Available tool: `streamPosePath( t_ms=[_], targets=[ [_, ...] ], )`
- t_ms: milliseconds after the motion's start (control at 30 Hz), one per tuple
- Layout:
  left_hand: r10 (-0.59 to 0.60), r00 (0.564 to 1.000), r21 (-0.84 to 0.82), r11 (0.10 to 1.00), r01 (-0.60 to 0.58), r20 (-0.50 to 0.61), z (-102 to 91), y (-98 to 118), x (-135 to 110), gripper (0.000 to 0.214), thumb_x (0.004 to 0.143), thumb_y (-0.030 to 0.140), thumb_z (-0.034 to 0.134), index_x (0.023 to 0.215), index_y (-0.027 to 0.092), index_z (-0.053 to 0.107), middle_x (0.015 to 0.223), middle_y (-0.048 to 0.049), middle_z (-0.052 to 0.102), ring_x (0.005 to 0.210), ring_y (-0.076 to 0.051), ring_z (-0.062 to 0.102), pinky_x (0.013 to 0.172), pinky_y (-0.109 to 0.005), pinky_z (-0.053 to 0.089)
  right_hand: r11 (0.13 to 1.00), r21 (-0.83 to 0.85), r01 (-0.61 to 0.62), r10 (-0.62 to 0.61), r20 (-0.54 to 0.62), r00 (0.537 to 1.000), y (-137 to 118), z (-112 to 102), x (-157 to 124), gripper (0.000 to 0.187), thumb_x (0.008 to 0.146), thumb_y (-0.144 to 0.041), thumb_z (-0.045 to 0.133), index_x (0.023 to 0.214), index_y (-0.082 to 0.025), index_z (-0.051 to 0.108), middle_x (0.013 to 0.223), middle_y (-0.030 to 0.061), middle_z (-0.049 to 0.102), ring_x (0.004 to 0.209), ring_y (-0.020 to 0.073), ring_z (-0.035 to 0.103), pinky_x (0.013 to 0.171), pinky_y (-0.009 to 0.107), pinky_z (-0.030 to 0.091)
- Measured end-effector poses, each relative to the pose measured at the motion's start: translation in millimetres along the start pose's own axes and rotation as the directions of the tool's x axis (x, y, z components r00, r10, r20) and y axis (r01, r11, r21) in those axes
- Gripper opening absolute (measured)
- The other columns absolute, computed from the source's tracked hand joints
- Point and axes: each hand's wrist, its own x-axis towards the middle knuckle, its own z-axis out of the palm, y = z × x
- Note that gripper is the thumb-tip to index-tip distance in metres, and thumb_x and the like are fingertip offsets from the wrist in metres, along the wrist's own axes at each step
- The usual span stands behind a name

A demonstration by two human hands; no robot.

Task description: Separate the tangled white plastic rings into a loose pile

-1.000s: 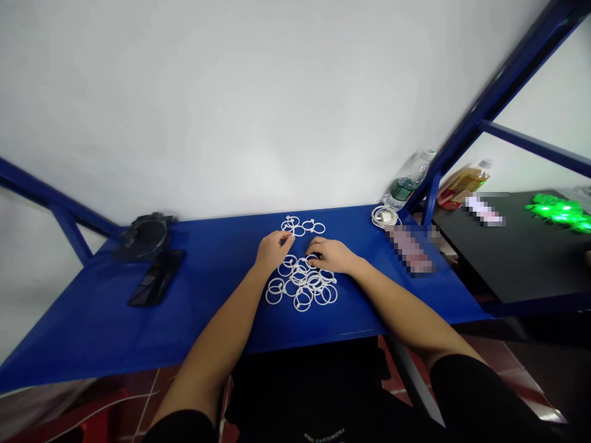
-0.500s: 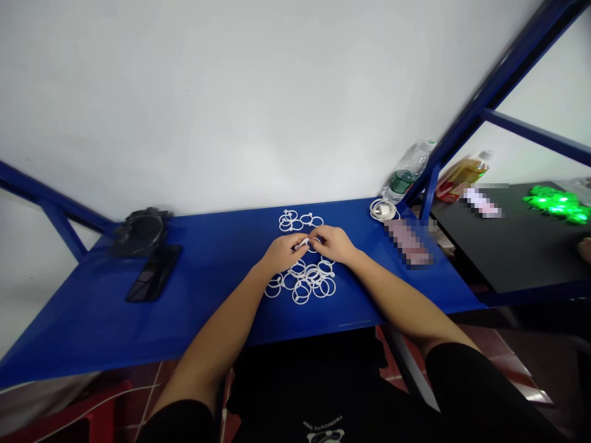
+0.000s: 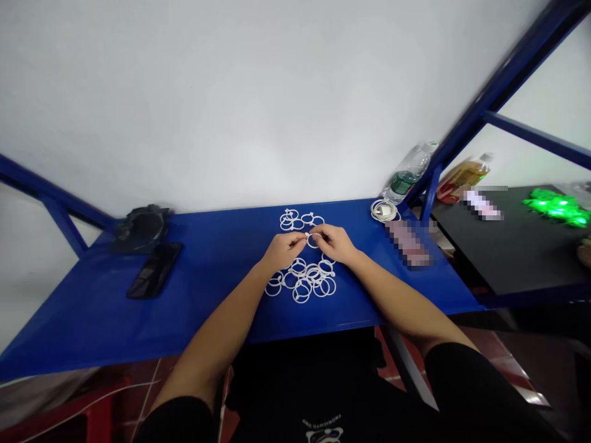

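Between my two hands is a white plastic ring [image 3: 314, 246] with a small tab. My right hand [image 3: 336, 243] pinches the ring's right side. The fingers of my left hand [image 3: 280, 250] are closed at the tab on its left side. Just below my hands, a loose pile of white rings [image 3: 302, 289] lies on the blue table [image 3: 221, 277], several overlapping. Beyond my fingertips a smaller group of white rings [image 3: 287, 223] rests near the wall. The exact grip of the fingertips is too small to make out.
To the left lie a dark phone [image 3: 154, 271] and a black plastic-wrapped item [image 3: 142, 227]. At the right are a coiled white cable [image 3: 384, 211], a blurred-out pinkish object [image 3: 409, 245] and a clear bottle [image 3: 409, 175]. A black table [image 3: 489, 252] with glowing green items [image 3: 558, 206] stands beyond the blue frame.
The ring between my hands now shows more fully, its round part facing up. My left fingers have shifted slightly. The rings on the table have not moved.
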Motion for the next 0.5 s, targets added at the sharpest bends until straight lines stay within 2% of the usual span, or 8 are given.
streamPosePath(
  t_ms=[133,267,500],
  targets=[
    [-0.034,0.999,-0.059,0.998,0.035,0.020,1.8,2.1,0.1,0.028,0.095,0.037,0.060,0.106,0.017,0.076,0.060,0.0054,0.057,0.051,-0.009,0.044,0.053,-0.022,0.034,0.992,0.035,0.118,-0.119,0.005,0.993,-0.6,4.5,-0.2,0.019,0.102,-0.026,0.051,0.104,-0.021,0.069,0.090,0.0037,0.076,0.076,0.0152,0.068,0.071,0.026,0.050],
    [-0.010,1.000,-0.072,0.997,0.011,0.008,2.4,0.7,-0.2,0.028,0.095,0.035,0.058,0.109,0.016,0.074,0.059,0.0060,0.055,0.051,-0.009,0.044,0.053,-0.022,0.035,0.986,0.048,0.160,-0.161,0.012,0.987,0.2,6.2,-0.7,0.019,0.103,-0.028,0.052,0.106,-0.022,0.069,0.090,0.0034,0.076,0.077,0.0155,0.069,0.071,0.027,0.050],
    [0.111,0.992,-0.006,0.994,-0.112,-0.060,0.7,-5.1,-0.3,0.012,0.084,0.018,0.056,0.088,0.017,0.068,0.062,0.0052,0.058,0.056,-0.010,0.050,0.058,-0.022,0.039,0.987,0.064,0.146,-0.152,0.095,0.984,-9.5,5.7,-1.3,0.018,0.103,-0.030,0.056,0.109,-0.022,0.070,0.091,0.0028,0.077,0.074,0.0149,0.069,0.069,0.026,0.049]
  ],
)
